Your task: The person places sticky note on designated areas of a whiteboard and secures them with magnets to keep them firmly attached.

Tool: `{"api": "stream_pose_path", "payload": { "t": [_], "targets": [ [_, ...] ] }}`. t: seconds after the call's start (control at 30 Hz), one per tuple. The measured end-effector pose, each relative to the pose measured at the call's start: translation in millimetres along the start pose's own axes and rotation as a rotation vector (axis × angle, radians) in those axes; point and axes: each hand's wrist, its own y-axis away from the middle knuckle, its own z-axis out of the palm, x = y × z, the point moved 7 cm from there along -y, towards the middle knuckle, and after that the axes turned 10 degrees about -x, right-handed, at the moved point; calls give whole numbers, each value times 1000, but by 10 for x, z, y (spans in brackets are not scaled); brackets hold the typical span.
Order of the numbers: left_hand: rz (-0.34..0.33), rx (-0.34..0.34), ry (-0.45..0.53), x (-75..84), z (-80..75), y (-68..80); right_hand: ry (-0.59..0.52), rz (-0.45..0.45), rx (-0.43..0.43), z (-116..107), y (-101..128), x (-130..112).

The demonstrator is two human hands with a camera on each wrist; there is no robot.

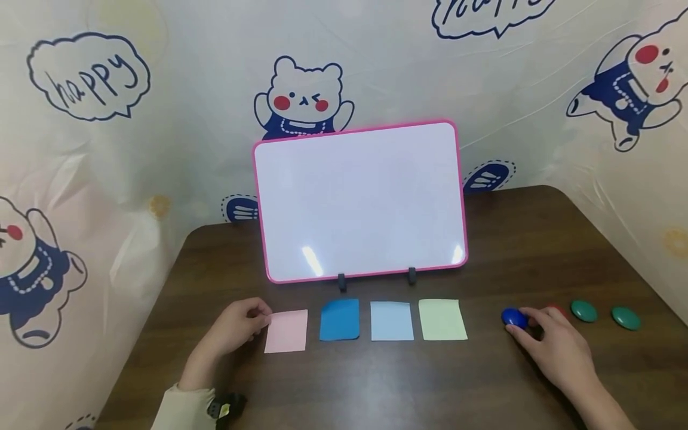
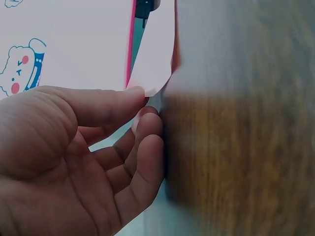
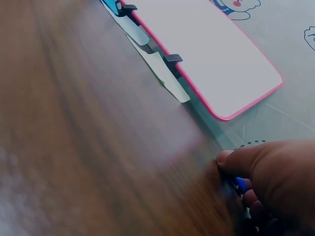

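Pinching the near left corner of the pale pink square sticky note (image 1: 286, 331), the left hand (image 1: 236, 327) has thumb and fingertips closed on the paper edge; the left wrist view shows that corner (image 2: 153, 73) already curling up from the wood. I judge that peeling slowly from this corner, low and along the surface, would keep the thin sheet from creasing. The right hand (image 1: 559, 352) curls its fingers around the round dark blue plastic magnet (image 1: 514, 318), which lies on the desk at its fingertips; in the right wrist view only a small blue part (image 3: 240, 184) shows under the fingers. A firm grip from both sides seems best, because the smooth dome may slip.

Between the two hands lie three more paper notes in a row: a deep blue one (image 1: 339, 319), a light blue one (image 1: 392, 321) and a pale green one (image 1: 442, 320). Beyond the right hand are two green round magnets (image 1: 583, 310) (image 1: 626, 318), and something red is mostly hidden behind the fingers. Behind the notes stands a pink-framed whiteboard (image 1: 359, 200), tilted back on small black feet.

All rests on a dark brown wooden desk (image 1: 408, 382). A cream cloth with cartoon bears (image 1: 303, 98) hangs behind and at both sides.
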Motion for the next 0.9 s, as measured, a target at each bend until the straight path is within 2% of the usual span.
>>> {"api": "stream_pose_path", "payload": {
  "t": [0.2,0.47,0.63,0.9],
  "targets": [
    [-15,22,17,-7,4,14,-8,-12,22,5,13,4],
    [-10,92,49,-12,-36,17,-10,-26,42,-7,35,-16],
    [-2,118,72,-13,-59,9,-5,-19,15,0,28,-12],
    [32,139,149,2,-87,13,-10,21,-81,37,5,8]
  ]
}}
